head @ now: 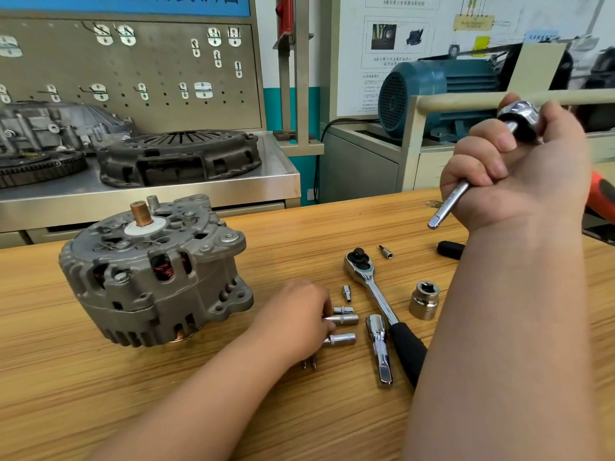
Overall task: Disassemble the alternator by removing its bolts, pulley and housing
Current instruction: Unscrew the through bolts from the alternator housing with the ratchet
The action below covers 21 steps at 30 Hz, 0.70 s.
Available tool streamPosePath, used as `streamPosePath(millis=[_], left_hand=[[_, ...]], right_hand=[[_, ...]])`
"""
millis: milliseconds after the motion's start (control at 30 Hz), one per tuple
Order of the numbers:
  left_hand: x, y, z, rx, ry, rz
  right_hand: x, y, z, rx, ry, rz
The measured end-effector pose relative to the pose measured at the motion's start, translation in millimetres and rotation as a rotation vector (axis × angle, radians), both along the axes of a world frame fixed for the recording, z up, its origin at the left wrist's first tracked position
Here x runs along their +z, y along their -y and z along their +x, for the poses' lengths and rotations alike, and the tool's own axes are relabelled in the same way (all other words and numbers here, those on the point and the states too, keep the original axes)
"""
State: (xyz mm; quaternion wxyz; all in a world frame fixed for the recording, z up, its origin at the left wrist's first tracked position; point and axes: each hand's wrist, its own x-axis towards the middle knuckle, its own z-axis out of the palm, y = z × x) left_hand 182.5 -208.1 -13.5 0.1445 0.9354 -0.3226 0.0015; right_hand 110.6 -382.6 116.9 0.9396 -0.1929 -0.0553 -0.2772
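Two hands: right hand (519,174) fisted round a chrome bar (447,206) (middle hidden in fist); left hand (296,314) on small sockets (346,319), grip hidden, can't tell. Alternator (153,277) stands on bench (100,377), just left of it.

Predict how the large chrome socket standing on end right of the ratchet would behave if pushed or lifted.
The large chrome socket looks like thick-walled steel, so it is probably rigid and heavy for its size. Standing on its flat end, it would likely slide rather than roll; tipped over, its round body could roll. Its polished surface may be slippery.
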Motion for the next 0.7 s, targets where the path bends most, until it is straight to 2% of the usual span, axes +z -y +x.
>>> streamPosePath(millis=[133,233,300,533,700], left_hand=[[-2,-1,0,-0.012,-0.009,-0.038],[4,-4,-2,-0.012,-0.032,-0.173],[11,-6,-3,0.017,-0.111,-0.315],[23,-18,-4,0.037,-0.772,-0.977],[25,-19,-8,-0.029,-1.036,-1.283]], right_hand=[[-1,-1,3,0.009,0.002,0.005],[-3,-2,7,0.018,-0.012,0.012],[-4,-5,12,0.023,-0.04,0.023],[-8,-18,26,0.083,-0.093,0.062],[-9,-25,31,0.099,-0.106,0.051]])
